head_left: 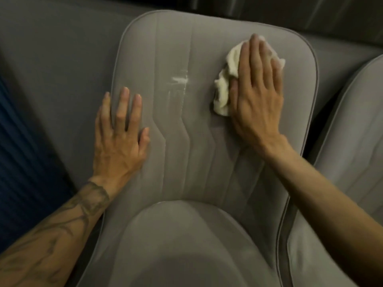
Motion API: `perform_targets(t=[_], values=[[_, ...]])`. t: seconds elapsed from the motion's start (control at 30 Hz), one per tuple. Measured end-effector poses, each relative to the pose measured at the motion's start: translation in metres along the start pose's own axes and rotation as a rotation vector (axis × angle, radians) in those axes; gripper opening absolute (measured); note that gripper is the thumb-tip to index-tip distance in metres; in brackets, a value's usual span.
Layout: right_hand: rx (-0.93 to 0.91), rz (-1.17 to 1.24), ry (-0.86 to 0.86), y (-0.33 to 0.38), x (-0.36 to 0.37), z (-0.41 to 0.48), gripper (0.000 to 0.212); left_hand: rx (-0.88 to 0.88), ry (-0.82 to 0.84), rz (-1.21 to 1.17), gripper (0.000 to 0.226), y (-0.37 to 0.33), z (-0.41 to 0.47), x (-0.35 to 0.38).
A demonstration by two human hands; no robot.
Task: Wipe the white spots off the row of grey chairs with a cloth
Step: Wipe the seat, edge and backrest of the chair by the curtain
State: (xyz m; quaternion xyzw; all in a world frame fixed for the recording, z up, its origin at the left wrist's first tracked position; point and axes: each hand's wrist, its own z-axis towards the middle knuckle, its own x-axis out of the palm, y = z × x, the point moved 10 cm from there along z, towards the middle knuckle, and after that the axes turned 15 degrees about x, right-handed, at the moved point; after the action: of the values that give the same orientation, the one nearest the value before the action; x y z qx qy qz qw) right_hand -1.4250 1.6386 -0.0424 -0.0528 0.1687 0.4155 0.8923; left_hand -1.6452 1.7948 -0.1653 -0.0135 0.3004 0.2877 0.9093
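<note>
A grey padded chair (199,154) with stitched seams fills the middle of the view. A white smear (179,80) lies on its centre seam, with fainter streaks running down below it. My right hand (257,94) lies flat with straight fingers on a crumpled cream cloth (222,94), pressing it onto the seat's right side, to the right of the smear. My left hand (121,137) rests flat on the chair's left edge, fingers spread, holding nothing. Most of the cloth is hidden under my right palm.
A second grey chair (352,154) stands directly to the right, with a narrow dark gap between them. A grey surface (53,65) lies to the left, and something dark blue (18,162) sits at the far left edge.
</note>
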Motion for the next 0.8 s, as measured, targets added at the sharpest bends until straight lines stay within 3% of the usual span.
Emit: perform_targets(t=[0.07, 0.17, 0.23, 0.3, 0.4, 0.47, 0.63, 0.73, 0.8], values=[[0.013, 0.052, 0.087, 0.010, 0.009, -0.045, 0.065, 0.002, -0.003, -0.004, 0.067, -0.001, 0.000, 0.000], [-0.143, 0.041, 0.326, 0.028, 0.022, -0.162, 0.071, -0.006, -0.013, 0.002, 0.066, -0.001, 0.000, -0.001], [-0.252, 0.019, 0.365, 0.025, 0.024, -0.202, 0.077, -0.001, -0.010, 0.000, 0.066, -0.002, 0.000, -0.001], [-0.242, 0.036, 0.347, 0.020, 0.032, -0.188, 0.077, -0.002, -0.012, 0.002, 0.066, -0.002, 0.000, -0.001], [-0.028, 0.078, 0.250, 0.014, 0.036, -0.155, 0.065, -0.003, -0.016, -0.005, 0.066, -0.002, -0.001, 0.001], [0.032, 0.106, 0.277, 0.022, 0.039, -0.178, 0.064, 0.000, -0.020, -0.003, 0.066, -0.002, -0.001, 0.001], [-0.187, 0.076, 0.381, 0.041, 0.049, -0.248, 0.085, 0.005, -0.030, 0.017, 0.066, -0.001, 0.000, 0.002], [-0.232, 0.101, 0.350, 0.046, 0.046, -0.198, 0.081, 0.008, -0.029, 0.027, 0.066, 0.000, 0.000, 0.001], [-0.159, 0.098, 0.241, 0.046, 0.035, -0.142, 0.076, 0.004, -0.025, 0.025, 0.066, -0.001, 0.000, -0.001]])
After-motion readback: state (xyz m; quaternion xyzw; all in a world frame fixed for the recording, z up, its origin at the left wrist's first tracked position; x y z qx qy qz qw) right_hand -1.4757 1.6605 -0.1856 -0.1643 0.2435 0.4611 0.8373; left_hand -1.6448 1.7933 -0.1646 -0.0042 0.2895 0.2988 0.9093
